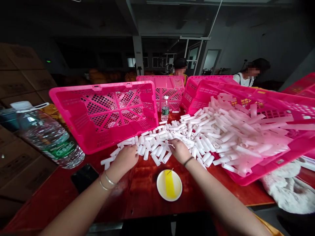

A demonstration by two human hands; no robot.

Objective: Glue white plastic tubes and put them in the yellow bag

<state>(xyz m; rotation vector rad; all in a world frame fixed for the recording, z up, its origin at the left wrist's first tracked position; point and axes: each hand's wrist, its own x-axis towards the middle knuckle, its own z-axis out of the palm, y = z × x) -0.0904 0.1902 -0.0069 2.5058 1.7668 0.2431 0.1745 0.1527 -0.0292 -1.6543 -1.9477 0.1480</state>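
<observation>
- L hand [129, 155]: fingers curled in, tips out of sight by the white tubes [161, 153]; can't tell if any is gripped.
- R hand [180, 151]: fingers bent, slightly spread, tips down among the tubes; can't confirm a hold on one either.
- Tubes: short, hollow, loose, lying every which way btwn & beyond the hands, w/ more heaped to the R.
- Handling (best guess): v. light, fairly stiff, smooth & a bit slippery, apt to roll; prob. not fragile, tho a hard squeeze might dent the wall. Good hold: thumb + index across mid-length.
- Pose: both forearms reach fwd from the bottom corners & angle inward, backs of hands mostly up, wrists low over the red table [142, 190]; bangles [107, 182] on L wrist, dark band [189, 161] on R.
- Btwn forearms, nearer the body: white bowl [160, 187] w/ yellow strip [169, 185] in it.
- R side: pink crate [270, 168], tilted, tubes heaped inside & out onto the table.
- L side: 2nd pink crate [73, 108] on its side, mouth toward wearer; big bottle [57, 144] beside it.
- Farther back: small bottle [165, 109], then 2 co-workers [242, 78] behind crates.
</observation>
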